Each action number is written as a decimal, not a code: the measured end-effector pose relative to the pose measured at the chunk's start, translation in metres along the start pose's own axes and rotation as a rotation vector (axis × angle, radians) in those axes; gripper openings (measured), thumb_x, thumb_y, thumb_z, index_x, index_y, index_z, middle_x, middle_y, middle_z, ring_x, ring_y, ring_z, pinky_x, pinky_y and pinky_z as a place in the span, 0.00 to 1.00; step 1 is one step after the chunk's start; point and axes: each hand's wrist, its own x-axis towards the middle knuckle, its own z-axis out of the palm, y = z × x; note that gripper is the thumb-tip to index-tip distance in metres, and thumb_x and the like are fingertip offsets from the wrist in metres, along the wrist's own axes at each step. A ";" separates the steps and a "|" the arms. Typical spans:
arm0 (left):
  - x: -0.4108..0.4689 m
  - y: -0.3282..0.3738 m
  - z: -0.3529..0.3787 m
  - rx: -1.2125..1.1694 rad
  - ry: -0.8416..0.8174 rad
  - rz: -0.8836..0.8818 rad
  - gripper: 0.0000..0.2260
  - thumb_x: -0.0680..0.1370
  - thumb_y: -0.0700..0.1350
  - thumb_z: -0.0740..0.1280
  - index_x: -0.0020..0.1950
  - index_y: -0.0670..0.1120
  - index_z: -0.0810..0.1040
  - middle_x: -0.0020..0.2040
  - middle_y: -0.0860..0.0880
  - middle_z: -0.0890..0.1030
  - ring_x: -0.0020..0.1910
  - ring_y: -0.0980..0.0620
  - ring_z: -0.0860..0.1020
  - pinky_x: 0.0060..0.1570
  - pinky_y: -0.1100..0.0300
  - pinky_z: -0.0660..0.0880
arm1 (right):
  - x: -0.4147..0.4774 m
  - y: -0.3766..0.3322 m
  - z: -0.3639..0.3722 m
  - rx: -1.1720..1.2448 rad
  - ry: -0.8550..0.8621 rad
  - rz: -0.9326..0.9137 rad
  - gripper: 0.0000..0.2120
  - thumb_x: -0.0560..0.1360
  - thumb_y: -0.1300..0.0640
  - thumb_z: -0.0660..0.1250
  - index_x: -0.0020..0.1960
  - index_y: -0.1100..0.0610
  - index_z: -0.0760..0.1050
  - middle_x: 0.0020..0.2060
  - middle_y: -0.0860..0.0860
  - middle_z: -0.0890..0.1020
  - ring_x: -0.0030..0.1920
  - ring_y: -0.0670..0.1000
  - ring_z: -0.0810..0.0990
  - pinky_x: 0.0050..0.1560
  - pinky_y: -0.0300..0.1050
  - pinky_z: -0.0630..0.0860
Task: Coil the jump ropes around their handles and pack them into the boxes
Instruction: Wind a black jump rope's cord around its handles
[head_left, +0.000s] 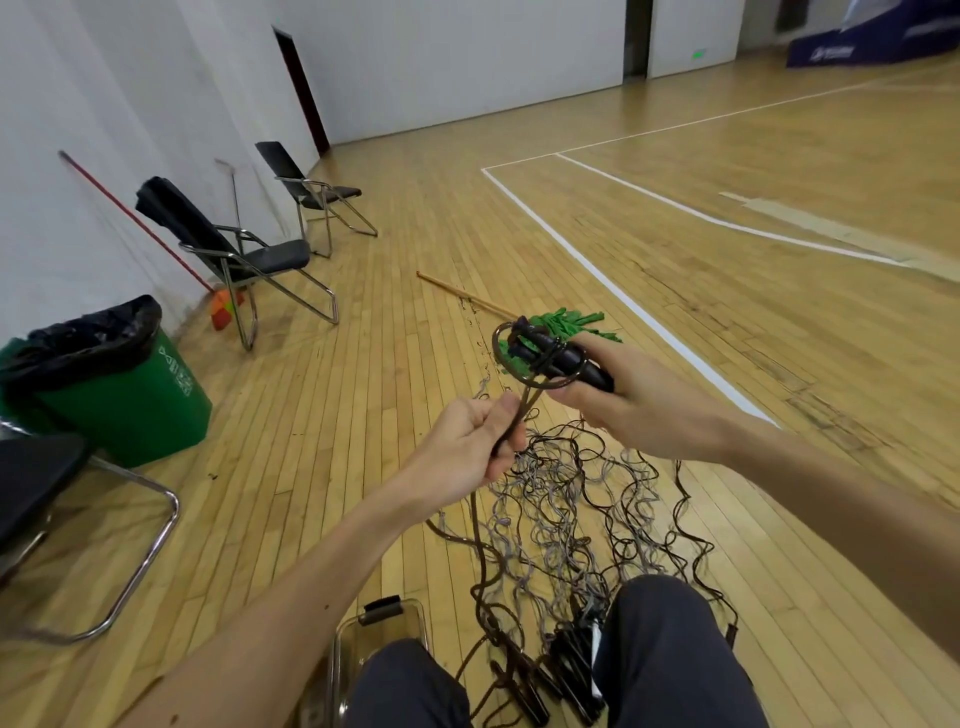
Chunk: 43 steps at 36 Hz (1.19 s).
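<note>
Black plastic handles (561, 358), right hand (639, 400) gripping, are gathering early coils; left hand (467, 447) is pinching thin dark rope (523, 404). Tangled ropes (561, 509) below are waiting.

Tangled jump ropes (561, 509) lie on the floor (363, 415) before the knees (670, 649), a box (379, 629) just left of them, a mop (571, 319) beyond.

Below the left hand (467, 447) and right hand (628, 405), tangled jump ropes (561, 499) cover the floor. A mop (571, 319) lies just beyond the right. Leftward, open floorboards (337, 395) reach a chair (280, 257) and bin (130, 410).
</note>
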 end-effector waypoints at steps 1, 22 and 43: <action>-0.001 -0.001 0.000 0.008 -0.012 -0.009 0.22 0.83 0.57 0.54 0.42 0.43 0.76 0.25 0.52 0.71 0.24 0.55 0.66 0.25 0.65 0.63 | 0.001 0.003 0.001 -0.013 0.004 0.014 0.02 0.82 0.53 0.64 0.53 0.49 0.71 0.34 0.49 0.74 0.30 0.43 0.70 0.30 0.36 0.67; -0.013 0.019 -0.017 0.854 -0.089 0.012 0.09 0.84 0.49 0.61 0.57 0.49 0.78 0.35 0.51 0.77 0.29 0.56 0.71 0.28 0.68 0.67 | 0.016 0.044 0.013 -0.344 -0.030 0.370 0.07 0.84 0.48 0.60 0.57 0.51 0.67 0.41 0.51 0.80 0.33 0.49 0.75 0.33 0.44 0.70; 0.023 0.108 -0.052 0.835 -0.258 0.352 0.04 0.76 0.47 0.73 0.49 0.49 0.86 0.39 0.58 0.83 0.40 0.62 0.80 0.40 0.71 0.73 | -0.006 -0.005 0.036 -0.787 -0.153 0.011 0.17 0.84 0.42 0.54 0.69 0.47 0.64 0.33 0.43 0.71 0.30 0.43 0.70 0.31 0.36 0.66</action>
